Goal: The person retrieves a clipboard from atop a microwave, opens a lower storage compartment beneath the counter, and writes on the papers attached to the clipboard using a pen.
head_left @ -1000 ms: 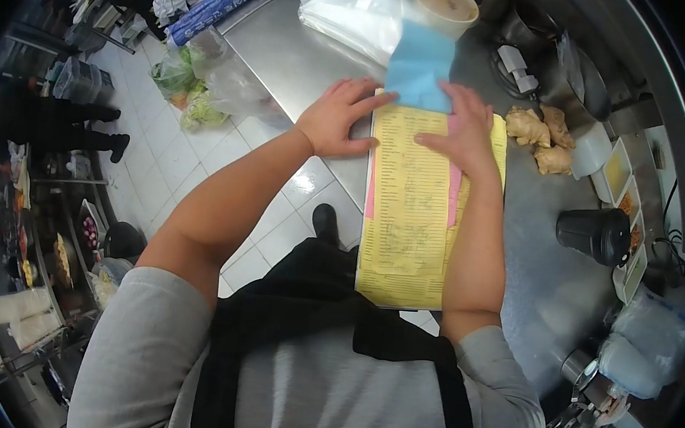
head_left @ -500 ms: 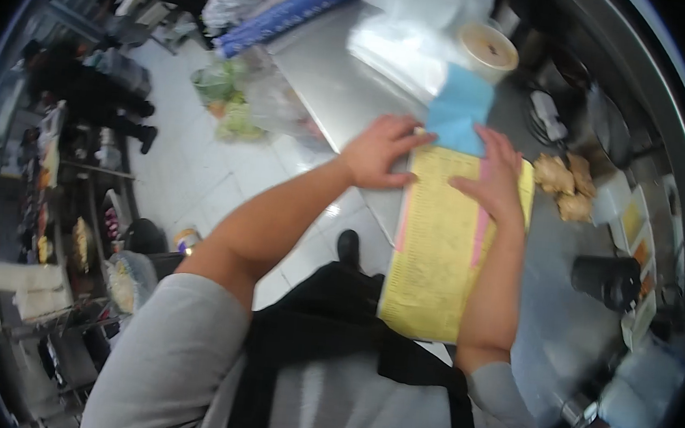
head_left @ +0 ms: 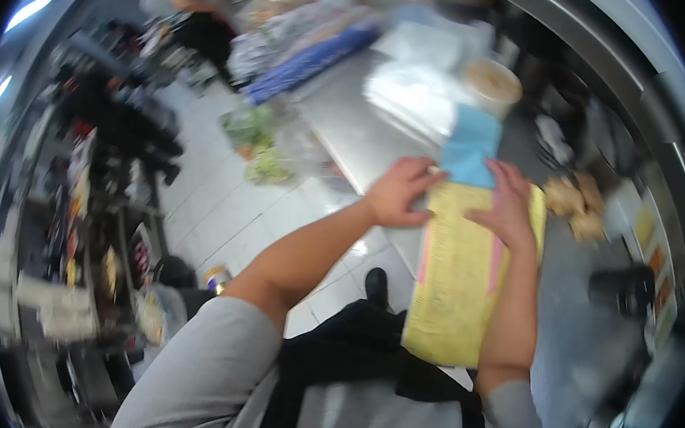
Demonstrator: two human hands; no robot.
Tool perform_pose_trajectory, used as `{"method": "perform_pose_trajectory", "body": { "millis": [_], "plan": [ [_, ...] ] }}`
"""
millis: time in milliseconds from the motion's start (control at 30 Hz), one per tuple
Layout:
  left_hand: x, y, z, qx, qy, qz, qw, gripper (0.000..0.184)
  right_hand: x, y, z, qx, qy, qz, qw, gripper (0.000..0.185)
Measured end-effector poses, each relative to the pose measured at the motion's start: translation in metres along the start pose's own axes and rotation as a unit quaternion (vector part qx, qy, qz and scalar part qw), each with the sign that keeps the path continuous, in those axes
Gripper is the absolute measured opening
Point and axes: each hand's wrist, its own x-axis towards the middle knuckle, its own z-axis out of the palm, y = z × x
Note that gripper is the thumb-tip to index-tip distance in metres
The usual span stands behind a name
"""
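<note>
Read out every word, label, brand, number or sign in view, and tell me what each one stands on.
No word, brand or number can be read.
Yellow sheets: rows of fine print, too small and blurred to read.
Long blue package: pale marks along its side, too blurred to read.
Small container on the floor: any label on it is too small to read.

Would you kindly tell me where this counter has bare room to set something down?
The counter looks bare between the right forearm and black cup, and between the blue roll and white bags. It is crowded by the ginger and tub, and the right hand lies on the yellow sheets.
</note>
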Motion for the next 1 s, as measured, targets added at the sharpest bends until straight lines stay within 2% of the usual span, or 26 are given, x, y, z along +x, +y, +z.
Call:
{"method": "perform_pose_trajectory", "body": {
  "millis": [100,133,200,233,300,367,433,533,633,700,733,767,833,900,1000],
  "plan": [
    [0.001,0.002,0.002,0.022,-0.006,-0.005,1.0,0.078,-0.002,0.002,0.007,0.041,0.017,-0.009,0.999,0.104],
    [-0.001,0.001,0.005,0.026,-0.012,-0.014,0.999,0.078,-0.003,0.007,0.019,0.005,0.045,-0.013,0.999,0.105],
    [0.0,0.001,0.007,0.041,-0.028,-0.022,0.999,0.077,0.001,0.007,0.024,0.01,0.022,0.022,0.999,0.106],
    [-0.002,0.0,0.009,0.041,-0.024,-0.023,0.999,0.078,0.001,-0.009,0.018,-0.03,0.002,0.074,0.997,0.105],
    [-0.002,-0.002,0.014,0.049,-0.029,-0.026,0.998,0.079,-0.01,-0.023,0.03,-0.116,0.05,0.076,0.989,0.094],
    [-0.004,-0.004,0.011,0.057,-0.044,-0.031,0.997,0.08,-0.043,-0.068,-0.017,-0.103,0.011,0.025,0.994,0.087],
    [-0.006,-0.007,0.011,0.058,-0.045,-0.029,0.997,0.078,-0.082,-0.09,-0.051,-0.079,0.051,-0.053,0.994,0.075],
    [-0.009,-0.005,0.017,0.049,-0.035,-0.015,0.998,0.077,-0.154,-0.112,-0.132,-0.038,-0.001,0.003,0.999,0.057],
    [-0.009,-0.006,0.011,0.05,-0.036,-0.008,0.998,0.076,-0.239,-0.139,-0.213,-0.121,0.119,0.027,0.985,0.041],
    [-0.011,-0.009,0.015,0.063,-0.03,0.0,0.998,0.076,-0.292,-0.159,-0.261,-0.212,0.172,0.12,0.955,0.027],
    [-0.012,-0.011,0.017,0.065,-0.022,0.005,0.998,0.076,-0.316,-0.163,-0.284,-0.275,0.2,0.138,0.93,0.018],
    [-0.01,-0.011,0.017,0.052,-0.024,0.009,0.998,0.076,-0.339,-0.166,-0.304,-0.301,0.275,0.122,0.905,0.013],
    [-0.012,-0.011,0.017,0.027,-0.034,0.008,0.999,0.076,-0.386,-0.177,-0.352,-0.389,0.317,0.112,0.858,0.013],
    [-0.015,-0.021,0.025,0.026,-0.018,0.025,0.999,0.075,-0.426,-0.183,-0.39,-0.396,0.371,0.194,0.817,0.013],
    [-0.01,-0.017,0.024,0.032,-0.023,0.014,0.999,0.073,-0.47,-0.192,-0.435,-0.422,0.436,0.23,0.761,0.011]
  ]
}}
